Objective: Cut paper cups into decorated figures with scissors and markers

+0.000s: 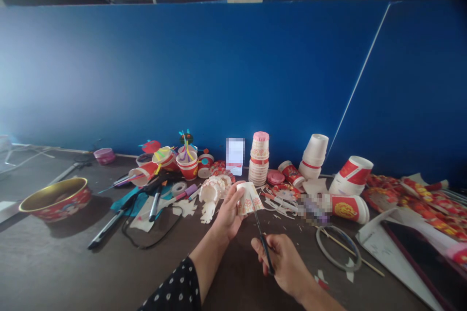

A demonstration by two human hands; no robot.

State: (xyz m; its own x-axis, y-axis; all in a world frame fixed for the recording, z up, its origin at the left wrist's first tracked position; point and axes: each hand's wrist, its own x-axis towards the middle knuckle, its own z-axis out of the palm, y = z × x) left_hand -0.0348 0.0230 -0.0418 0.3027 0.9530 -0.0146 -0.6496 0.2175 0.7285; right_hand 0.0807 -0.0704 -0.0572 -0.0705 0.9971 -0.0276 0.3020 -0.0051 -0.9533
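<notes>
In the middle of the head view, my left hand (229, 208) is closed around a white paper cup (249, 196) printed with reddish flowers. The cup is tilted, and part of it is hidden behind my fingers. My right hand (280, 255) grips a pair of black-handled scissors (263, 239) from below. Their blades point up and reach the lower edge of the cup. I cannot tell whether the blades are apart. Cut white paper pieces (209, 198) lie just left of my left hand.
Behind my hands stand a stack of cups (259, 167) and a lit phone (235, 156). A gold-lined bowl (56, 199), a hot glue gun (120, 218) and a marker (155, 203) are on the left. On the right are a tape ring (338, 249), a tipped red cup (348, 209) and a dark tablet (423, 257).
</notes>
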